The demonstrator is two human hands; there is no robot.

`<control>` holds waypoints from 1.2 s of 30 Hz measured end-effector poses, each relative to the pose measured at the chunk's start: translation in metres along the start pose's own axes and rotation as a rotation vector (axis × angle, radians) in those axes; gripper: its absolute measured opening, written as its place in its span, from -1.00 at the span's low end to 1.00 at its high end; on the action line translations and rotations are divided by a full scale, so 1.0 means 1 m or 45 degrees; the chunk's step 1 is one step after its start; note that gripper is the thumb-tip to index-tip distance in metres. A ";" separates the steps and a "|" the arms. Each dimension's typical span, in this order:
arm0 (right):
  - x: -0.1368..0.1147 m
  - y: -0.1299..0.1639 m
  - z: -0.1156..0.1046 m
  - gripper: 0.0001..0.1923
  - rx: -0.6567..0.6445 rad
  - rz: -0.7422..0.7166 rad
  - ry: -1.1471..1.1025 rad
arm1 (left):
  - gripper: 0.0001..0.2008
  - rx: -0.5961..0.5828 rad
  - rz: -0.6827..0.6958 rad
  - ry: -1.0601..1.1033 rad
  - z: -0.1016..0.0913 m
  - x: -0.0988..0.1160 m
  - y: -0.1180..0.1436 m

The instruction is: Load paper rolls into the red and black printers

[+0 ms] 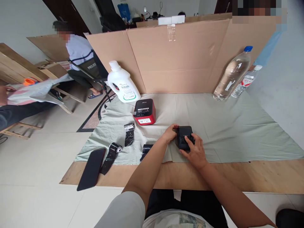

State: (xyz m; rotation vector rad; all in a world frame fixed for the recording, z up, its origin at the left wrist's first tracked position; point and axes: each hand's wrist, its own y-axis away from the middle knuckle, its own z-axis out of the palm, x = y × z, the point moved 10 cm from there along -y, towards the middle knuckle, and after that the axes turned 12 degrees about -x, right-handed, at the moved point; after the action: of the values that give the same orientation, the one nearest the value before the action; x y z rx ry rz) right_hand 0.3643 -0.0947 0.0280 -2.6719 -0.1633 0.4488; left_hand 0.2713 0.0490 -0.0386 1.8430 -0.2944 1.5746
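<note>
Pale floor tiles carry a flat sheet of brown cardboard (237, 177), and over it lies a creased grey-green cloth (237, 126), with a folded cardboard wall (180, 57) standing behind. On the cloth, just in front of you, sits a small boxy matte black plastic device (184, 137). Your left hand (170, 133) cups its left side, fingers curled narrow against it; your right hand (193, 152) lies over its front edge, fingers pressed on its top. Behind it and to the left stands a red-and-black cube-shaped label printer (144, 112) with a white barcode sticker, its writing too small to read. A white plastic jug (122, 83) bears a green-printed label. Two clear plastic water bottles (234, 74) lean against the wall, holding clear liquid. Black rolled wraps (129, 133) and a glossy black phone (91, 168) lie at left.
</note>
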 end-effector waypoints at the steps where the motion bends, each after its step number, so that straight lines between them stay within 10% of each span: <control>1: 0.000 0.000 0.000 -0.43 0.002 0.010 0.007 | -0.36 0.020 0.008 -0.024 0.000 0.001 0.000; 23: 0.014 0.000 0.011 -0.02 -0.081 0.130 -0.002 | -0.57 0.144 0.020 0.038 -0.001 0.004 0.011; 30: 0.019 -0.003 0.017 0.01 -0.107 0.115 -0.042 | -0.85 0.374 0.200 -0.354 -0.005 0.021 0.038; 36: 0.019 -0.003 0.015 -0.04 -0.065 0.078 -0.110 | -0.57 0.354 0.378 -0.274 -0.003 0.032 0.044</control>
State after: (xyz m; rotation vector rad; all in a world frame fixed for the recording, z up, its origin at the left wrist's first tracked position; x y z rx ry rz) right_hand 0.3774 -0.0829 0.0107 -2.7153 -0.1201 0.5873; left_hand 0.2518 0.0263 0.0064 2.2759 -0.4862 1.6817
